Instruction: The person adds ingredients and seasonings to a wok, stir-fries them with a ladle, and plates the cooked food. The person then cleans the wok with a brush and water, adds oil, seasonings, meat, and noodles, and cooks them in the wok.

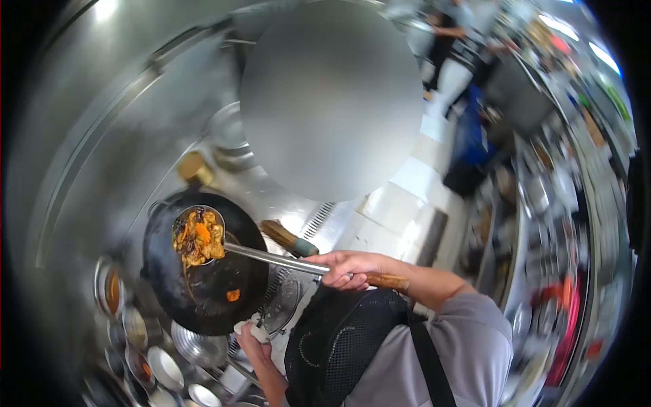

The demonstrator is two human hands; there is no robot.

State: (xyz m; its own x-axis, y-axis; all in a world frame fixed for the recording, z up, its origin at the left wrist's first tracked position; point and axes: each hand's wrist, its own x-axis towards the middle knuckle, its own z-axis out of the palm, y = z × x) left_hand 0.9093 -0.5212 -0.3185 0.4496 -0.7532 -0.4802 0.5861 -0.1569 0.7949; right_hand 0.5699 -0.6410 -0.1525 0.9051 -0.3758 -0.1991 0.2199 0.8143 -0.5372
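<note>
Keeping ladle (274, 258) level counts most, I judge: food (199, 236) heaps up in it, could slip off. Right hand (349, 269) closed round ladle's handle, bowl end over wok (210, 315). Left hand (253, 350) curled on white cloth (252, 331) at wok's near rim; can't tell from my end whether it grips wok too. I'd want wok steady, ladle low, so drips land inside. Food looks glossy, brown-sauced, orange bits among golden chunks. One orange piece (233, 296) lies in wok, apart from ladle.

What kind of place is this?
Probably a restaurant kitchen: there's a big black wok, a long-handled ladle heaped with food, and many bowls crowded nearby.
</note>
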